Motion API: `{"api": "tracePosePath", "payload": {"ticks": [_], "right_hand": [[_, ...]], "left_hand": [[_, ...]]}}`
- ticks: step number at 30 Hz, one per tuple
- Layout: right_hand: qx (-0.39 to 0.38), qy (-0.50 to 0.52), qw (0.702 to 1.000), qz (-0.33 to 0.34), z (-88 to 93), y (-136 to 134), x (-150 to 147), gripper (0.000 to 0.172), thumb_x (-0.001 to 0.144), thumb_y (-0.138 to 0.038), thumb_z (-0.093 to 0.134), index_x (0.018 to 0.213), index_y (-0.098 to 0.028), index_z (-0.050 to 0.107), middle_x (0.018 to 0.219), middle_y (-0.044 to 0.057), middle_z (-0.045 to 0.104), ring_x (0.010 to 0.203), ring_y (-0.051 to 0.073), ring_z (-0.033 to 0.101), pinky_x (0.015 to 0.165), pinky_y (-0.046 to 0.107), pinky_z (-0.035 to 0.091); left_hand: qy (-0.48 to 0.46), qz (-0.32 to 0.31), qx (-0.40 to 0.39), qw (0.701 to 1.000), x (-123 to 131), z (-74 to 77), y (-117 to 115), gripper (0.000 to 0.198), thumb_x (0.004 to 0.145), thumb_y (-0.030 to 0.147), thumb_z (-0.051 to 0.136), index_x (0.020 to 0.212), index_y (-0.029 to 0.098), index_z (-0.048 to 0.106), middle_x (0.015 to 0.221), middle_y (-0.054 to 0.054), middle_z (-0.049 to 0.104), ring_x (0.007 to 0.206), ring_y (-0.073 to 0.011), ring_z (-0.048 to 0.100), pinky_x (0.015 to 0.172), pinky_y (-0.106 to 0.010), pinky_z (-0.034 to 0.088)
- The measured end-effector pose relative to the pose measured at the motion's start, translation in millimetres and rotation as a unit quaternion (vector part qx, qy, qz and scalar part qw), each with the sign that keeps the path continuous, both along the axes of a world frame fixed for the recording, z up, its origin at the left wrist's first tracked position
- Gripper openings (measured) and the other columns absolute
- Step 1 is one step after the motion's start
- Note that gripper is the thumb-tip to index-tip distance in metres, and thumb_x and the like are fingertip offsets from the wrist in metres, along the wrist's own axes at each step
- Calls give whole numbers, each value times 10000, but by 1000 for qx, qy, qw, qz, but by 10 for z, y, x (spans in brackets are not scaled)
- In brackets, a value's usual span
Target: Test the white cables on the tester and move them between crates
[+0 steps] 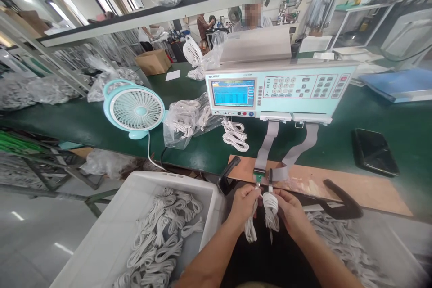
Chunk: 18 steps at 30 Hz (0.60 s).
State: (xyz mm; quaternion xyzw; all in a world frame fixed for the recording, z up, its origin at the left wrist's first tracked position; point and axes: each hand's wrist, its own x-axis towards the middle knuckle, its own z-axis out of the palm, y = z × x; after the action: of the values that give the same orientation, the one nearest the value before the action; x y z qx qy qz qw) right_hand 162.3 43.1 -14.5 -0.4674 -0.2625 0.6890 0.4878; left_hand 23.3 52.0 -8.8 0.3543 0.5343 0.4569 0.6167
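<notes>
At the front edge of the bench, my left hand (243, 204) pinches the end of a white cable (250, 230), whose bundle hangs below the fingers. Its plug meets a small green connector board (259, 176). Close beside it, my right hand (289, 208) has its fingers closed at a second coiled white cable (271, 212), under a dark connector (270, 177). Whether either plug is fully seated, I cannot tell. Two grey ribbon cables (266, 146) run from these connectors up to a bench tester (299, 86) with a lit blue screen (232, 93).
Left of my arms stands a white bin (199, 256) of bundled cables; more bundles (340, 238) lie at right. Black clamps (342, 200) hold a wooden board (378, 191). A blue fan (138, 110), bagged cables (184, 119), a loose coil (235, 136) and a phone (376, 150) rest on the bench.
</notes>
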Motion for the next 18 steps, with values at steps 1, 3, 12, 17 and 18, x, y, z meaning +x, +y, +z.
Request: {"api": "tracePosePath", "payload": {"ticks": [1,3,12,17,18], "right_hand": [[1,1,1000,-3,0,1,-1,343,629,-445,831,708,-158,661,648,19,635,567,152,529,546,233,408],[3,13,1000,-2,-1,1,-2,326,631,-430,834,722,-162,673,646,18,638,560,155,538,541,237,419],[-10,57,998,7,-12,25,-26,314,629,-373,846,851,-183,731,754,40,697,670,227,637,608,295,502],[-15,62,998,-3,-55,29,-35,329,641,-415,840,846,-180,736,818,56,707,747,239,647,679,303,522],[-14,55,998,-4,-62,27,-35,330,636,-415,843,843,-181,738,824,56,707,758,241,647,687,302,525]], "left_hand": [[-13,6,-14,1000,19,-13,-12,348,709,460,662,570,148,597,515,27,480,366,-62,380,335,-182,270],[-34,17,-26,999,56,-42,-40,395,698,531,660,641,143,618,512,34,475,348,-64,376,315,-185,265],[-58,101,16,993,228,-107,-89,413,682,539,690,641,135,610,559,27,495,502,-82,431,477,-191,361],[-55,118,14,991,264,-116,-66,457,651,566,699,564,141,554,522,24,447,499,-92,390,487,-214,332],[-39,116,10,992,253,-121,-59,471,643,579,698,551,141,550,518,21,444,496,-95,382,479,-217,319]]}}
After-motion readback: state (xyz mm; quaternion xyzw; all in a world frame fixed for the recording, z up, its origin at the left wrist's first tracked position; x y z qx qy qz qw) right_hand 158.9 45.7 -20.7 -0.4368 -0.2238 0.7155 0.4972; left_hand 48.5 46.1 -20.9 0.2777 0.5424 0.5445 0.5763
